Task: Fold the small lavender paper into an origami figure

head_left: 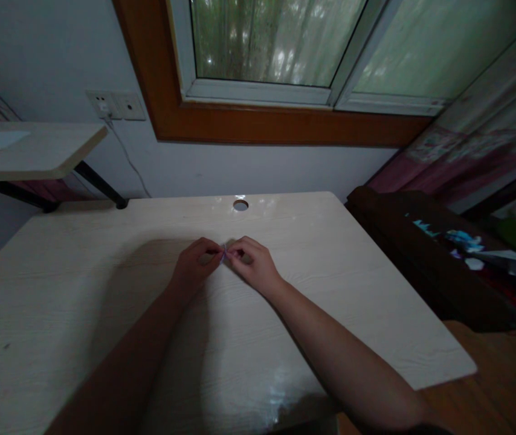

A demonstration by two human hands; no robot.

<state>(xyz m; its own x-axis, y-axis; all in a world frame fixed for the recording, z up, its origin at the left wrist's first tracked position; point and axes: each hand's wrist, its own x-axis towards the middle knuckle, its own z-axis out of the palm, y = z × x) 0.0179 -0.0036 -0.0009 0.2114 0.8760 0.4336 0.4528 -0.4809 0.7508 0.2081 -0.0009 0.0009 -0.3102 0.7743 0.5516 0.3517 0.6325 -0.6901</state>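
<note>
Both of my hands meet near the middle of a pale wooden desk (81,290). My left hand (194,266) is curled, its fingertips pinched toward the right. My right hand (253,263) is curled too, its fingertips pinched toward the left. Between the two sets of fingertips sits a tiny pale purplish object (224,252), too small and dim to name. Both hands rest on or just above the desk top.
A round cable hole (240,205) lies in the desk behind my hands. A raised shelf (35,151) stands at the left, with a wall socket (115,106) and cord beside it. A window is ahead. A dark cabinet (421,254) with clutter stands to the right.
</note>
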